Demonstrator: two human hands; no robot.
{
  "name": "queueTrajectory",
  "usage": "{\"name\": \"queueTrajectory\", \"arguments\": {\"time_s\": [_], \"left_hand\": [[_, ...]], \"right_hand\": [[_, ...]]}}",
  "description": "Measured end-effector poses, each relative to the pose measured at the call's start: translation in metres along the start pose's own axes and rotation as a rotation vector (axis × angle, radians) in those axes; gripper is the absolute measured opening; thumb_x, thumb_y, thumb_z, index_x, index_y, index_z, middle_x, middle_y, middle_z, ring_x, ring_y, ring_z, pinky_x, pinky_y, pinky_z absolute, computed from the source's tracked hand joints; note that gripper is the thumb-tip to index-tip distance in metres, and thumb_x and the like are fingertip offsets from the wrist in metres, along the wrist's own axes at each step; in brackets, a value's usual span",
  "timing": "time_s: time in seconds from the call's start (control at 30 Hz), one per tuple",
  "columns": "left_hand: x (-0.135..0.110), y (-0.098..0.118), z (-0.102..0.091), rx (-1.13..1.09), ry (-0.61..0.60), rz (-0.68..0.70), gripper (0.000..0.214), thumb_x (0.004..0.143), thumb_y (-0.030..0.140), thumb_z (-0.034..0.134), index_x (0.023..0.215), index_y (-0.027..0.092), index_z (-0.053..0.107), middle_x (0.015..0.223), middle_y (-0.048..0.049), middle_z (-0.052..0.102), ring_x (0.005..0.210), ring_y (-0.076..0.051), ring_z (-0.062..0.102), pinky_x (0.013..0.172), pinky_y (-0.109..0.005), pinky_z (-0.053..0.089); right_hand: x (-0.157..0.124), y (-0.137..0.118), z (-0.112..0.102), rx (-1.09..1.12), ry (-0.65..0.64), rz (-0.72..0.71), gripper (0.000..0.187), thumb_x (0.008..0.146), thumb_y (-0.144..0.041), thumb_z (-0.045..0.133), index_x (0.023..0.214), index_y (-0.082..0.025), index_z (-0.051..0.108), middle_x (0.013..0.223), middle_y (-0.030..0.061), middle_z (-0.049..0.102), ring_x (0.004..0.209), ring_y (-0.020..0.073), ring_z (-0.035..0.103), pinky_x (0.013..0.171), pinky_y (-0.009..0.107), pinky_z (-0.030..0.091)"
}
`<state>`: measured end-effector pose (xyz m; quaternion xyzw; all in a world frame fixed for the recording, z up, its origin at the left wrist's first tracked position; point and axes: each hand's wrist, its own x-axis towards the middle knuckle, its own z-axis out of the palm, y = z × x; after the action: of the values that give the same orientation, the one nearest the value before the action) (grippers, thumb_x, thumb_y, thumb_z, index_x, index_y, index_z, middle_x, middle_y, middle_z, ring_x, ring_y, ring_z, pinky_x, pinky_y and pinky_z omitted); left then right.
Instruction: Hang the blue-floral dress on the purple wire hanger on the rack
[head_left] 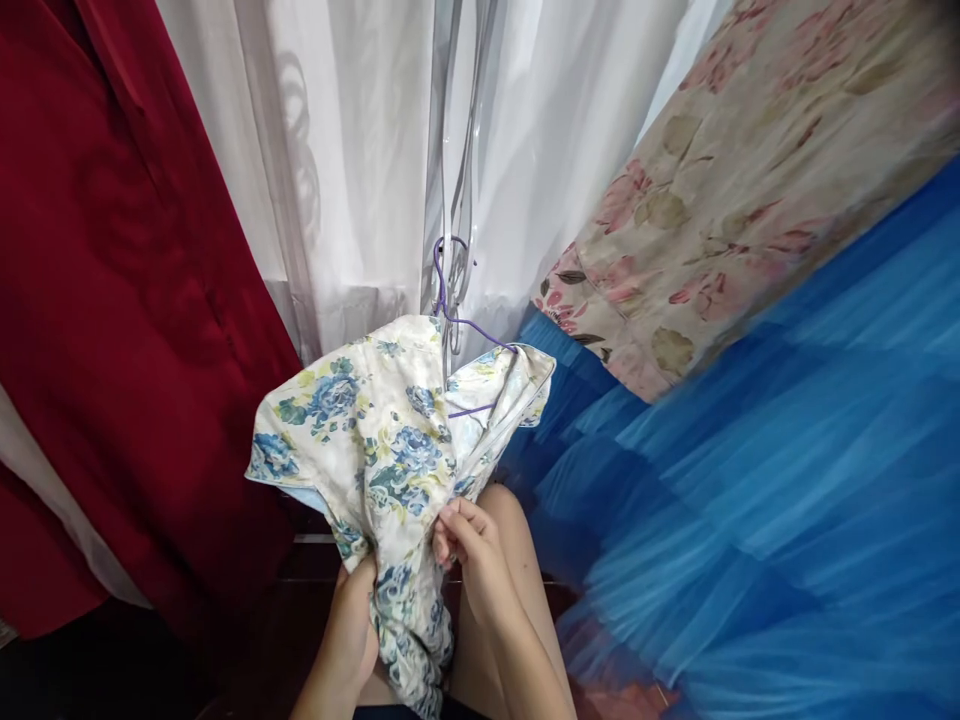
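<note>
A cream garment with blue flowers [375, 430] hangs on a purple wire hanger [450, 300] in front of me. My left hand [352, 625] is closed around the lower bunched part of the fabric. My right hand [465, 540] pinches the cloth near the middle front, fingers curled together. The hanger's hook rests against silver ribbons [457, 150] that hang down from above.
A dark red curtain [112, 300] fills the left. White sheer curtains [352, 150] hang behind. A blue tulle fabric [787, 480] spreads across the right, with a pink-flowered cloth [750, 170] above it. My bare knee [510, 530] is below the hands.
</note>
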<state>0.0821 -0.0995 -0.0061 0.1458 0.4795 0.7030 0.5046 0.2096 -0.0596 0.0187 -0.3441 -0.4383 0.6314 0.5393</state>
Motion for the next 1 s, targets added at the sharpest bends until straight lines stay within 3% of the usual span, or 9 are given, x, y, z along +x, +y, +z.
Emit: {"name": "queueTrajectory", "arguments": {"time_s": [0.1,0.2,0.27,0.3,0.37,0.43,0.57,0.77,1.0], "left_hand": [[0.012,-0.009,-0.005,0.032,0.099,0.177,0.045,0.074,0.027,0.071,0.117,0.022,0.058,0.114,-0.0074,0.065,0.115,-0.028,0.059,0.102,-0.046,0.044],[0.012,-0.018,-0.009,0.173,0.166,0.665,0.055,0.069,0.024,0.079,0.117,0.023,0.052,0.121,-0.0074,0.055,0.120,-0.026,0.053,0.105,-0.044,0.040],[0.003,-0.024,-0.007,0.290,0.129,0.882,0.046,0.070,0.021,0.078,0.109,0.021,0.054,0.119,-0.0081,0.053,0.119,-0.026,0.051,0.104,-0.041,0.041],[-0.003,-0.027,-0.004,0.351,0.062,0.909,0.039,0.074,0.021,0.076,0.107,0.021,0.055,0.118,-0.0087,0.053,0.119,-0.026,0.052,0.104,-0.041,0.041],[-0.015,-0.034,0.001,0.449,-0.107,0.808,0.027,0.083,0.023,0.067,0.108,0.020,0.057,0.117,-0.0102,0.056,0.116,-0.026,0.054,0.102,-0.039,0.043],[-0.020,-0.039,0.005,0.484,-0.230,0.610,0.028,0.088,0.030,0.062,0.114,0.019,0.058,0.115,-0.0113,0.060,0.110,-0.026,0.059,0.096,-0.037,0.047],[-0.017,-0.042,0.009,0.480,-0.309,0.428,0.029,0.088,0.039,0.063,0.107,0.017,0.063,0.103,-0.0106,0.068,0.099,-0.025,0.065,0.088,-0.032,0.051],[-0.008,-0.033,0.008,0.586,-0.462,0.443,0.022,0.094,0.033,0.055,0.108,0.018,0.062,0.098,-0.0089,0.070,0.088,-0.021,0.067,0.080,-0.029,0.052],[0.004,-0.019,-0.009,0.718,-0.590,0.614,0.016,0.096,0.025,0.049,0.104,0.017,0.061,0.100,-0.0109,0.065,0.093,-0.021,0.063,0.084,-0.029,0.049]], "right_hand": [[-0.010,-0.005,-0.020,0.130,0.092,0.061,0.034,0.080,-0.041,0.071,0.063,-0.017,0.054,0.050,-0.0029,0.051,0.045,0.0088,0.039,0.048,0.023,0.029],[-0.023,-0.012,-0.027,0.051,0.090,0.033,0.036,0.082,-0.042,0.071,0.062,-0.017,0.055,0.049,-0.0027,0.051,0.046,0.0087,0.041,0.050,0.023,0.030],[-0.031,-0.015,-0.021,-0.038,0.043,0.022,0.035,0.085,-0.043,0.068,0.064,-0.017,0.057,0.050,-0.0023,0.052,0.047,0.0090,0.041,0.051,0.023,0.031],[-0.035,-0.015,-0.016,-0.073,0.011,0.025,0.035,0.086,-0.043,0.067,0.065,-0.016,0.058,0.050,-0.0023,0.052,0.047,0.0090,0.041,0.051,0.023,0.030],[-0.040,-0.014,-0.004,-0.107,-0.048,0.046,0.034,0.086,-0.045,0.066,0.069,-0.016,0.060,0.049,-0.0037,0.050,0.045,0.0082,0.039,0.049,0.023,0.028],[-0.044,-0.011,0.005,-0.110,-0.073,0.065,0.033,0.086,-0.046,0.066,0.074,-0.015,0.062,0.048,-0.0055,0.047,0.043,0.0076,0.036,0.046,0.022,0.026],[-0.043,-0.006,0.009,-0.100,-0.043,0.072,0.032,0.087,-0.045,0.063,0.076,-0.015,0.063,0.045,-0.0052,0.049,0.040,0.0081,0.039,0.044,0.021,0.027],[-0.027,-0.019,0.005,-0.117,-0.058,0.059,0.029,0.084,-0.038,0.062,0.067,-0.015,0.063,0.041,-0.0045,0.050,0.037,0.0074,0.039,0.044,0.021,0.026],[0.021,-0.082,0.015,-0.171,-0.096,-0.063,0.026,0.083,-0.034,0.060,0.074,-0.013,0.071,0.042,-0.0044,0.050,0.036,0.0067,0.034,0.041,0.022,0.022]]}}
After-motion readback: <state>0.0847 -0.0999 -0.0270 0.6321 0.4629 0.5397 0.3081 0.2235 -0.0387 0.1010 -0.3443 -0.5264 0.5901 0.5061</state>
